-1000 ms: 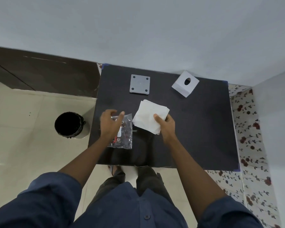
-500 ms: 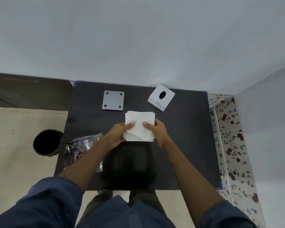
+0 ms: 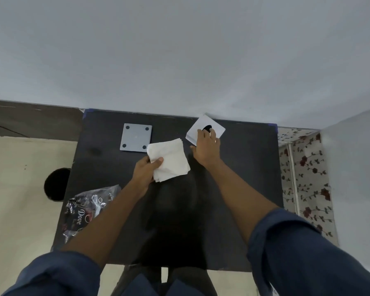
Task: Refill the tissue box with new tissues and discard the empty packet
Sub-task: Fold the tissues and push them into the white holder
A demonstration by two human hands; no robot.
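White, soft-looking folded tissues in a square stack (image 3: 169,159) sit near the middle of the matte black rectangular worktop (image 3: 244,178), pinched at their near-left corner by the left hand (image 3: 145,170), thumb on top and fingers underneath. The right hand (image 3: 205,148) reaches to the far right, its fingers curled over the near edge of the white square tissue box (image 3: 217,130) beside the dark oval opening in its top; it touches the box, but whether it has a firm hold cannot be told. The box stands at the back edge of the worktop, turned at an angle, just beside the stack's far right corner. Left of the stack lies a flat grey square plate with four dark holes at its corners (image 3: 136,137), its near right corner just overlapped by the tissues. The crumpled, glossy dark plastic packet with white lettering (image 3: 88,210) lies at the worktop's near left edge, well apart from both hands. On the pale floor to the left stands a round black bin (image 3: 56,184), partly hidden by the worktop. Both forearms come out of rolled blue sleeves (image 3: 297,253).
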